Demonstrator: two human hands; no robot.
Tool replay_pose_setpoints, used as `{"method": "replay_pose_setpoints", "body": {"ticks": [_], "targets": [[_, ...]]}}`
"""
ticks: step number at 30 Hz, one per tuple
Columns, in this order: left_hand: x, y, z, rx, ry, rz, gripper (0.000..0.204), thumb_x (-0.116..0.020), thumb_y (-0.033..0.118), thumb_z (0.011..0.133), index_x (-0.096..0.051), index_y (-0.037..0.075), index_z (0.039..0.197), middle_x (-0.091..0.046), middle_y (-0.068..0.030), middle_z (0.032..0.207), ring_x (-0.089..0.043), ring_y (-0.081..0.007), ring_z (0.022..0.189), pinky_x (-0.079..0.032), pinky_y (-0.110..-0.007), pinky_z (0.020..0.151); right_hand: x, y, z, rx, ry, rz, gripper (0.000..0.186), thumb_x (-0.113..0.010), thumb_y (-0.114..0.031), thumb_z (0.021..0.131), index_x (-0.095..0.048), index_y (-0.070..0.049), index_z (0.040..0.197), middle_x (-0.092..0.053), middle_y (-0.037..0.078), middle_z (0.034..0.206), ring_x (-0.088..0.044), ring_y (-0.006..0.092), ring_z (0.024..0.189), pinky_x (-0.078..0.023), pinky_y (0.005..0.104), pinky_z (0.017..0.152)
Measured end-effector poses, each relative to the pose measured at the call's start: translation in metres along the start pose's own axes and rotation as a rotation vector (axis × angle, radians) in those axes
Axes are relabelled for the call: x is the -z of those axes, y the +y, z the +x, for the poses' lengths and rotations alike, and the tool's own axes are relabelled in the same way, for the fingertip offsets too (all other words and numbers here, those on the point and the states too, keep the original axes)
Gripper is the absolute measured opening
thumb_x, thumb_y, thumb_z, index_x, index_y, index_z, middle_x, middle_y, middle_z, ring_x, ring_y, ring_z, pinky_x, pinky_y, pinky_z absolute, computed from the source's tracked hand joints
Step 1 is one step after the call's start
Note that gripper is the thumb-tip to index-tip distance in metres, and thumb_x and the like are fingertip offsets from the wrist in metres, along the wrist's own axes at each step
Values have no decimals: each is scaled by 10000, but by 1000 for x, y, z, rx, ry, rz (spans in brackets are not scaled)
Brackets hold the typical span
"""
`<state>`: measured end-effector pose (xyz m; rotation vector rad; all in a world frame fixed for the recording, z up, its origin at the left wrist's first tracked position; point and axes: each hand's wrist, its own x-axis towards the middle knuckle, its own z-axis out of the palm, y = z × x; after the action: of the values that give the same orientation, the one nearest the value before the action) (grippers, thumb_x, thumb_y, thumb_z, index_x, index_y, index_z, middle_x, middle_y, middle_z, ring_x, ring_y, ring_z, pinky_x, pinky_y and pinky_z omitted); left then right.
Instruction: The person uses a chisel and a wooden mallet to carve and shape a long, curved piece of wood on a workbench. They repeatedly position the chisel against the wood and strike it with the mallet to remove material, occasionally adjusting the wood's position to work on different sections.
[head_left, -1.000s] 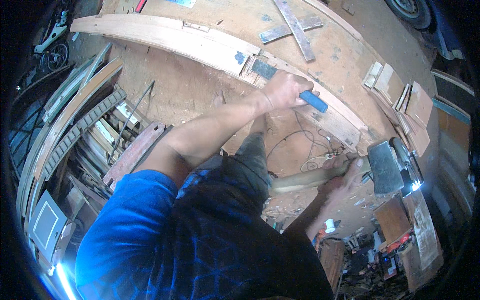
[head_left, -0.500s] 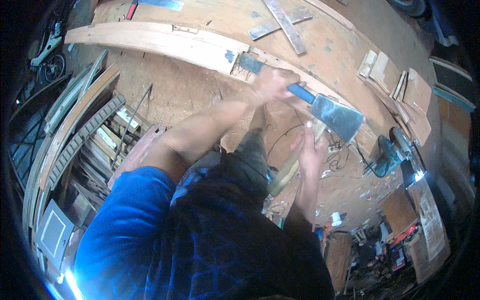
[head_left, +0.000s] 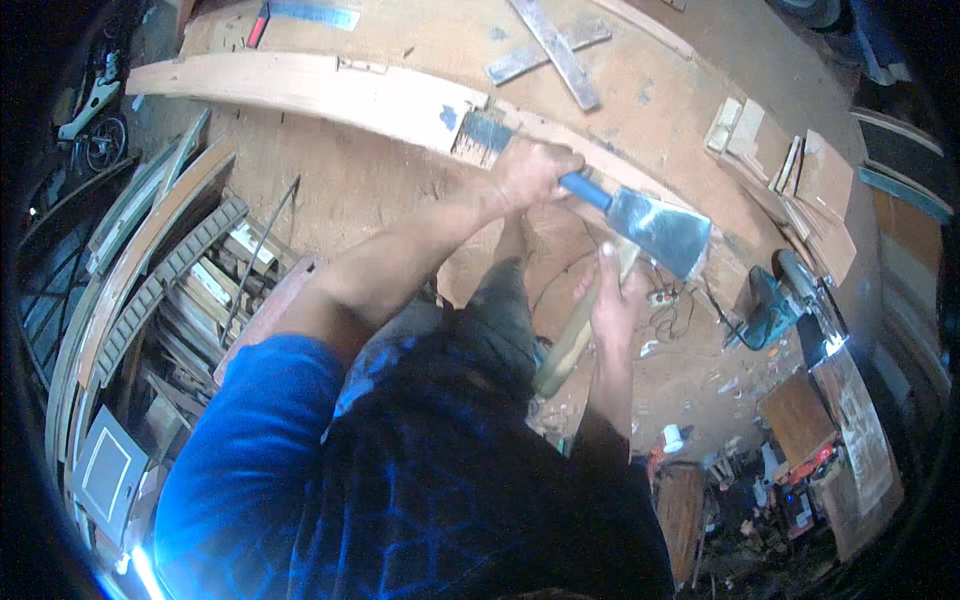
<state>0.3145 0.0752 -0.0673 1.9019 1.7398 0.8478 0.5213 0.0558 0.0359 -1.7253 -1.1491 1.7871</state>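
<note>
My left hand [head_left: 535, 170] is wrapped round the blue handle [head_left: 587, 191] of a chisel. Its wide grey blade [head_left: 486, 131] lies on a long pale wooden board [head_left: 370, 95], at a darker recess cut in the wood. My right hand [head_left: 612, 300] grips the wooden haft of a hatchet [head_left: 565, 358], thumb stretched along it. The hatchet's broad metal head [head_left: 660, 232] is at the butt of the chisel handle; whether the two touch, I cannot tell. Part of the haft is hidden behind my right fingers.
Two crossed flat strips [head_left: 555, 52] and a red-and-black tool [head_left: 258, 26] lie on the worktop. Wood offcuts [head_left: 790, 165] are stacked at the right. A teal power saw [head_left: 770, 310] and cables [head_left: 672, 305] lie below them. Timber [head_left: 185, 320] is piled at the left.
The whole view has shifted slightly. My left hand, blurred before, is sharper now. Chisel and hatchet keep nearly the same place relative to each other, and both hands hold the same tools.
</note>
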Motion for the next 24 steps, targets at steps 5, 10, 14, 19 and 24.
{"method": "replay_pose_setpoints", "body": {"ticks": [5,10,14,19,24], "targets": [[1,-11,5,4,7,-32,158,-746,289,798,-696,166,883,-696,-53,779,-718,-272,720,-579,-414,617,-2,-19,-11,14,229,308,262,-583,-300,1066,-571,-66,948,-540,11,617,-545,120,512,-459,291,475],[6,-1,6,54,82,-51,162,-734,322,828,-694,174,878,-693,-48,779,-713,-285,724,-578,-423,625,0,-4,-1,-103,76,1,301,-621,-365,1036,-582,-76,961,-535,20,655,-540,122,524,-447,278,478],[10,29,7,35,56,-131,146,-740,306,825,-702,170,863,-706,-46,783,-717,-276,738,-583,-416,646,25,-13,-18,-234,224,193,311,-616,-395,1030,-568,-97,957,-521,8,643,-526,113,508,-419,261,457],[-1,19,-15,2,10,-80,156,-747,295,822,-698,171,903,-691,-39,766,-716,-270,730,-580,-425,650,57,-47,-53,54,252,191,296,-600,-396,1032,-574,-101,1034,-506,1,688,-513,124,559,-463,281,511],[10,13,-17,18,9,-112,171,-742,303,827,-685,178,928,-677,-36,760,-715,-265,731,-575,-445,659,51,-26,-64,257,400,311,270,-589,-354,1041,-572,-86,1067,-522,27,713,-554,142,606,-488,321,542]]}}
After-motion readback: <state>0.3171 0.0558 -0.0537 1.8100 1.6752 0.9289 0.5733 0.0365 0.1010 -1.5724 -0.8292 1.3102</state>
